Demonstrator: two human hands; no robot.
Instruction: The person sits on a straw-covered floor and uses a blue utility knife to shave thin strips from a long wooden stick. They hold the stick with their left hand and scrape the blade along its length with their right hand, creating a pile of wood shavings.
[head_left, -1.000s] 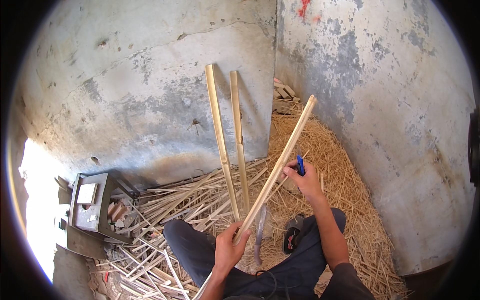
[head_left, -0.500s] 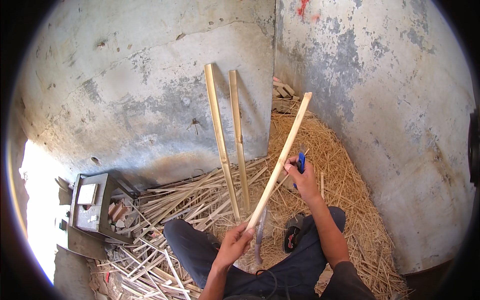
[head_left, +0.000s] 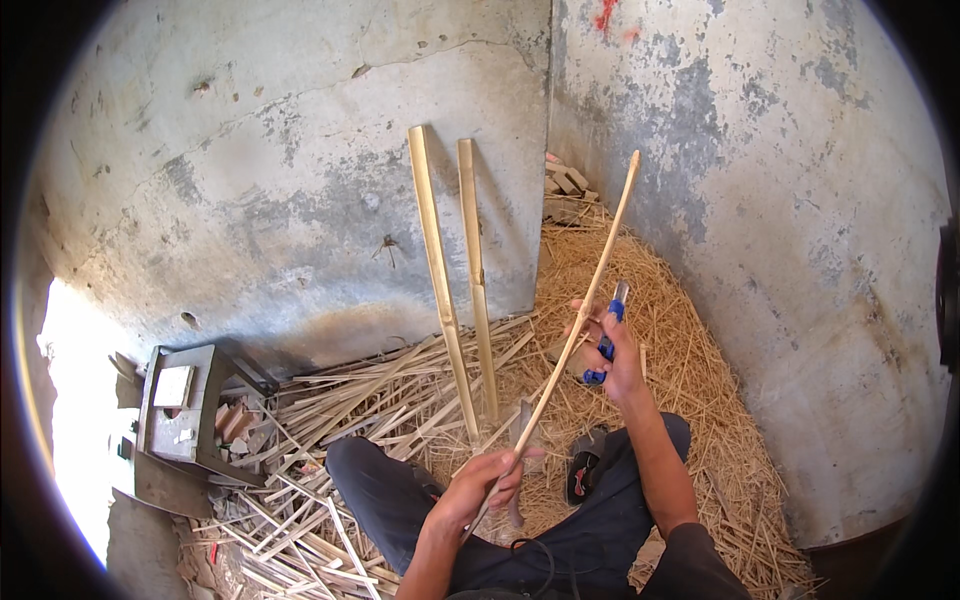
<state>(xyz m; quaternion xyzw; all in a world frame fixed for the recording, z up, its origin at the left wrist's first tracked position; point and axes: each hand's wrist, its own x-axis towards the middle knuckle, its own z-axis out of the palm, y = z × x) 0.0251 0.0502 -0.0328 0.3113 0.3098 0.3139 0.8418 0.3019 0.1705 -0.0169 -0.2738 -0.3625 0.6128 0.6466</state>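
Observation:
A long bamboo strip (head_left: 603,262) slants up and to the right in front of me, turned with its narrow edge toward me. My left hand (head_left: 482,485) is closed around its lower part, above my lap. In my right hand (head_left: 618,362) is a blue utility knife (head_left: 606,346), its blade pointing up. The fingers of that hand also rest at the strip's middle, partly hidden behind it. On the floor between my legs lies a tool with a grey blade (head_left: 521,420), partly covered by the strip and my left hand.
Two bamboo strips (head_left: 434,235) lean upright against the concrete wall (head_left: 270,200). Many loose strips (head_left: 370,385) lie at left, and a heap of shavings (head_left: 690,340) at right. A small wooden stool-like frame (head_left: 200,400) stands far left near broken bricks (head_left: 238,422).
The bamboo strip has been rotated from its broad face to its narrow edge, and its top has risen slightly rightward. The knife has turned so its blade shows more plainly.

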